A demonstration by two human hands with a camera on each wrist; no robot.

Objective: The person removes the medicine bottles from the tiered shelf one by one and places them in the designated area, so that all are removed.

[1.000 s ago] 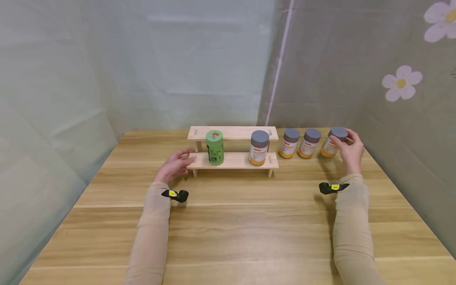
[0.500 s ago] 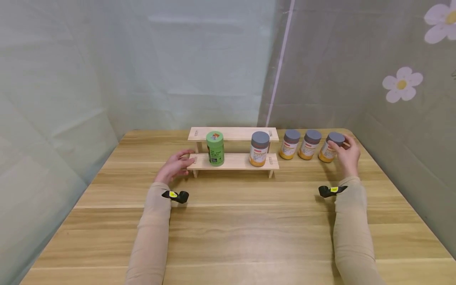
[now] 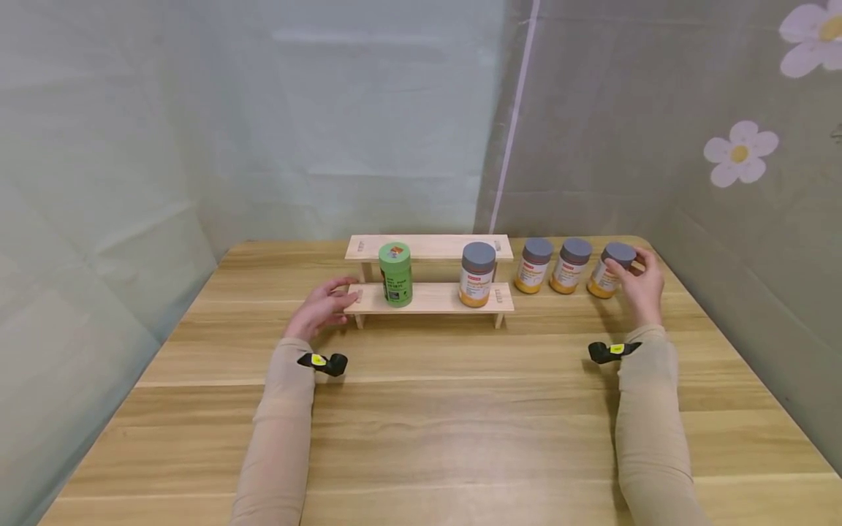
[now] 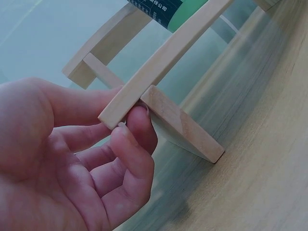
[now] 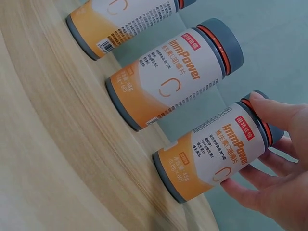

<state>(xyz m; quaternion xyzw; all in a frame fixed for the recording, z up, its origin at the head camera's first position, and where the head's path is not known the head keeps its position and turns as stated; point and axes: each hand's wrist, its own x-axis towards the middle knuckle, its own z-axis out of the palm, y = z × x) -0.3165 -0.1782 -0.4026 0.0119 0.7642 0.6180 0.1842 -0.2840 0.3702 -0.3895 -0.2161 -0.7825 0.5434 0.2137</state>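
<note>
Left hand [image 3: 321, 310] pinches the left end of a two-tier wooden rack [image 3: 430, 298], presumably to steady it. Its lower tier bears a green canister [image 3: 396, 276] and, well apart, a grey-capped bottle [image 3: 476, 283]. Right of the rack, on the table [image 3: 421, 416]: an ImmPower bottle [image 3: 533, 272], its twin [image 3: 570, 272], then the held vitamin C bottle [image 5: 214, 154]. Right hand [image 3: 645, 288] grips the latter about its cap, likely for access from above. Held item: seemingly upright, orange-and-white label, grey lid.

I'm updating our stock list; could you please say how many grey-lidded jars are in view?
4: one jar low on the rack; the left jar and middle jar on the table beside it; the end jar in the right grip. Some could hide behind the rack.
</note>
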